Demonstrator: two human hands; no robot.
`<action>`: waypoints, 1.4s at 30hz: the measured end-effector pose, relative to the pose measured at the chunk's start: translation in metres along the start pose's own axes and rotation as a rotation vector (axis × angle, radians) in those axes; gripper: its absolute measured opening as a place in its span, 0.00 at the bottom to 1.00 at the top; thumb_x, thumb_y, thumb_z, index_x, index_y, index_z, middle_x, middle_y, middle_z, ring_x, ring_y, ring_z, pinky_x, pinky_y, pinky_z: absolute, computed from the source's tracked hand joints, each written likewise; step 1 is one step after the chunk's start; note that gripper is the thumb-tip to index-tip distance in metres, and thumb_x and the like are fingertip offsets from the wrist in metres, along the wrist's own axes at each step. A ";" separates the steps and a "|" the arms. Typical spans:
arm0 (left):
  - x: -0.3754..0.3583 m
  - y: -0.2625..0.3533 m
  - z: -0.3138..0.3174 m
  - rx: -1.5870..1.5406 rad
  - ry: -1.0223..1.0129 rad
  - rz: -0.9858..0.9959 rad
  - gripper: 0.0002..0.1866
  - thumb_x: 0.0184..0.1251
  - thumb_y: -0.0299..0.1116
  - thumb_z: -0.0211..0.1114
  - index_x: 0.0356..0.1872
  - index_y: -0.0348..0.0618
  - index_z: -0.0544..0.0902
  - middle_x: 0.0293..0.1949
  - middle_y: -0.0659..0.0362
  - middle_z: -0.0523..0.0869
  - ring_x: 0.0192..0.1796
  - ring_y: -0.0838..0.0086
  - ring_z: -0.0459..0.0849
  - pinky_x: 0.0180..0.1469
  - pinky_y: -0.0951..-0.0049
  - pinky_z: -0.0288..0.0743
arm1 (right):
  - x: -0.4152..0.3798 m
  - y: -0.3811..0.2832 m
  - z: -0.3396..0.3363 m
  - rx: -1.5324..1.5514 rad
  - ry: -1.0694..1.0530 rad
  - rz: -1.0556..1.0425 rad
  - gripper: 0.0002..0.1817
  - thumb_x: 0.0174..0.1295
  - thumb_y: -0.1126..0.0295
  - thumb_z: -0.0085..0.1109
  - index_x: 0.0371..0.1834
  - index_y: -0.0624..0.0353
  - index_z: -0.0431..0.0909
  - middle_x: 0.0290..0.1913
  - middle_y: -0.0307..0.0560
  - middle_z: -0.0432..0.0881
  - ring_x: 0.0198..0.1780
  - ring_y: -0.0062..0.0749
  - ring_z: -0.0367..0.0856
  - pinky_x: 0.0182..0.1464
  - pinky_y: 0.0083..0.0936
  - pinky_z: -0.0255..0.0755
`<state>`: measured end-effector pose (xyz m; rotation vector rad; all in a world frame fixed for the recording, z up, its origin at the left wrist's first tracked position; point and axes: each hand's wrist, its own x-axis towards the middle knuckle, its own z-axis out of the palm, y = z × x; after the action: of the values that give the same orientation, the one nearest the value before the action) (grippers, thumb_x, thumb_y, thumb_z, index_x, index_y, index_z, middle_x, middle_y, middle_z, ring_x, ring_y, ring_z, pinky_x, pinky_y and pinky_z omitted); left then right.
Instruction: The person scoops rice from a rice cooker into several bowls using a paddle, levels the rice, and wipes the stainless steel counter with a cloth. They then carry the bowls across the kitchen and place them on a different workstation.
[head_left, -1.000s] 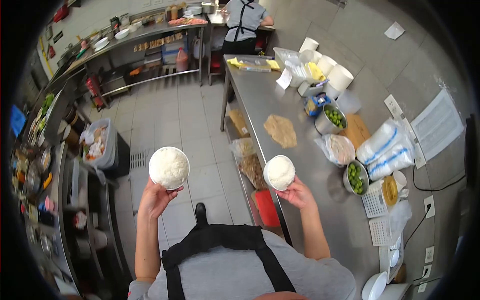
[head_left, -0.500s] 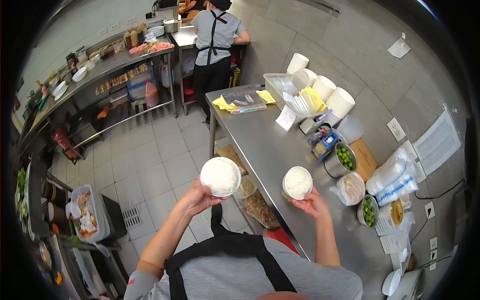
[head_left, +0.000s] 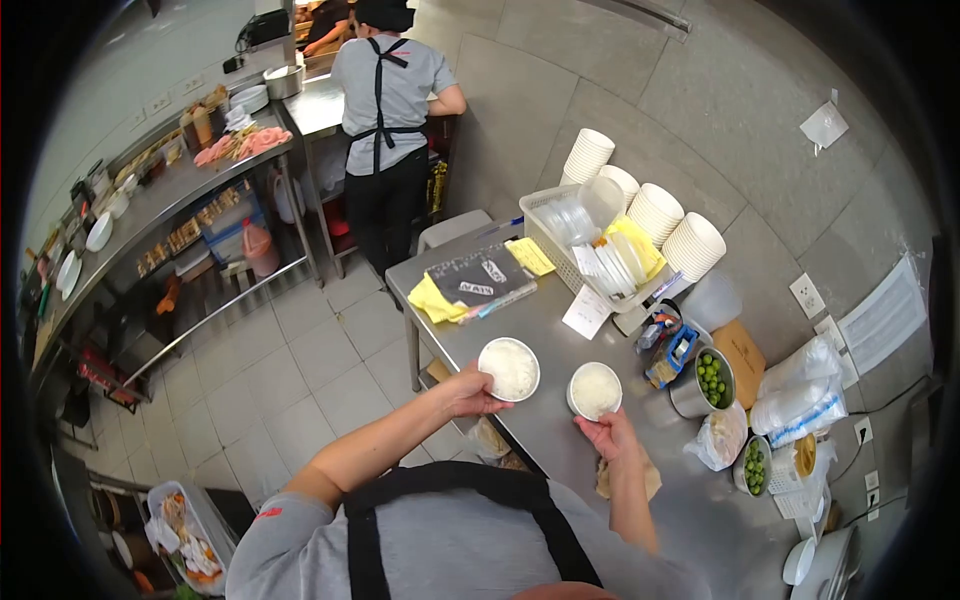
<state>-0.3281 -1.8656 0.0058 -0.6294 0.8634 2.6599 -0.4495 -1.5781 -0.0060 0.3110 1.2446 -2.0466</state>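
My left hand (head_left: 468,391) is wrapped round the side of a white bowl of rice (head_left: 509,369), which overlaps the near edge of the steel table (head_left: 560,440). A second white bowl of rice (head_left: 595,391) sits over the tabletop, with my right hand (head_left: 609,434) gripping its lower side. The two bowls are side by side, a small gap between them. Below my right forearm a tan cloth (head_left: 645,480) lies on the table, partly hidden.
Behind the bowls are a dark clipboard (head_left: 465,275), a white basket of lids (head_left: 535,220) and stacked paper cups (head_left: 692,245). To the right stand a pot of limes (head_left: 712,380) and plastic bags. A person (head_left: 385,120) faces another counter at the back.
My left hand has carried its bowl rightward, from over the floor to the table's edge near the other bowl. My view has shifted, and the tan cloth now shows.
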 end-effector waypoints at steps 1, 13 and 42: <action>0.014 0.008 -0.005 0.027 -0.030 -0.031 0.41 0.45 0.12 0.45 0.63 0.62 0.55 0.59 0.48 0.69 0.51 0.46 0.77 0.45 0.56 0.81 | 0.005 0.007 0.002 0.029 0.064 -0.030 0.31 0.53 0.85 0.39 0.62 0.51 0.55 0.53 0.66 0.72 0.42 0.57 0.81 0.37 0.42 0.82; 0.085 0.091 0.003 0.512 -0.183 -0.042 0.31 0.54 0.17 0.51 0.61 0.54 0.61 0.51 0.55 0.73 0.44 0.70 0.78 0.40 0.71 0.79 | -0.013 0.047 0.061 0.104 0.347 -0.257 0.32 0.53 0.80 0.46 0.62 0.43 0.55 0.37 0.56 0.80 0.34 0.43 0.83 0.29 0.36 0.81; 0.001 -0.142 0.175 0.956 -0.614 0.673 0.34 0.57 0.22 0.56 0.67 0.49 0.59 0.68 0.57 0.55 0.67 0.59 0.57 0.66 0.63 0.54 | -0.390 0.348 -0.038 0.645 0.849 -0.524 0.17 0.67 0.56 0.46 0.21 0.51 0.64 0.19 0.36 0.68 0.24 0.27 0.71 0.30 0.25 0.70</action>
<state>-0.3307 -1.6480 0.0634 0.7666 2.1098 2.1901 0.0612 -1.4702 -0.0531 1.3921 1.1342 -2.8907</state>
